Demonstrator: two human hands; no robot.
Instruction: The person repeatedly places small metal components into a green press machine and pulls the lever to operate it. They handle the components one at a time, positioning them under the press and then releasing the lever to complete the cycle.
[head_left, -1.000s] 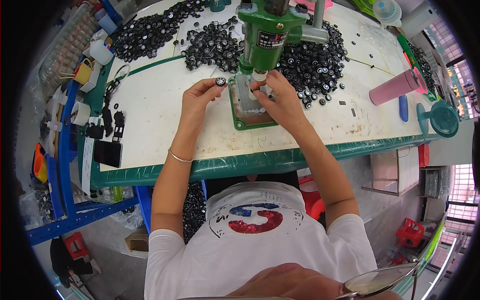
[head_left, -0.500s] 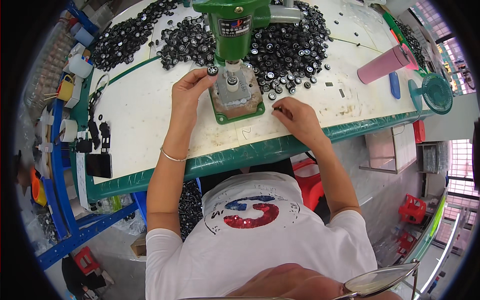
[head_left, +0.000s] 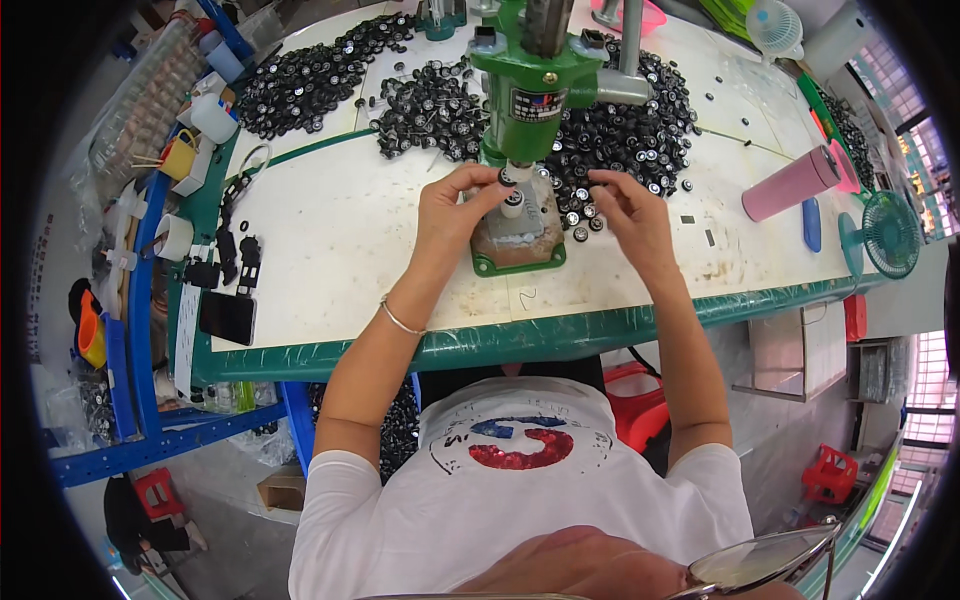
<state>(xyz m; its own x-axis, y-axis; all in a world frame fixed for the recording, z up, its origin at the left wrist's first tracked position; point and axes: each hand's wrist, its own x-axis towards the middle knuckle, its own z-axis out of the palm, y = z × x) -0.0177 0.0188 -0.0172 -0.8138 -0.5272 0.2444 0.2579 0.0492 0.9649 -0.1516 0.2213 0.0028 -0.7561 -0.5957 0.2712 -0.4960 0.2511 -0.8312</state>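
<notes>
A green bench press (head_left: 528, 110) stands on the table, its ram lowered over a grey plate (head_left: 520, 238). On that plate a small black wheel (head_left: 513, 198) with a silver hub sits on a white post. My left hand (head_left: 450, 212) pinches another small wheel (head_left: 507, 178) close beside the ram, just above the post. To the right of the press, my right hand (head_left: 637, 222) is at the near edge of a heap of black wheels (head_left: 625, 135). Its thumb and forefinger are bent toward each other; what lies between them is hard to distinguish against the dark heap.
More wheel heaps (head_left: 305, 90) cover the far left, and wheels with thin axles (head_left: 430, 110) lie behind the press. A pink tumbler (head_left: 790, 184), blue object (head_left: 811, 225) and green fan (head_left: 889, 234) stand at right. A phone (head_left: 227, 318) lies at left.
The view has shifted, so the press appears farther right. My left hand has brought its wheel in toward the ram. My right hand has moved forward from the bare tabletop to the wheel heap.
</notes>
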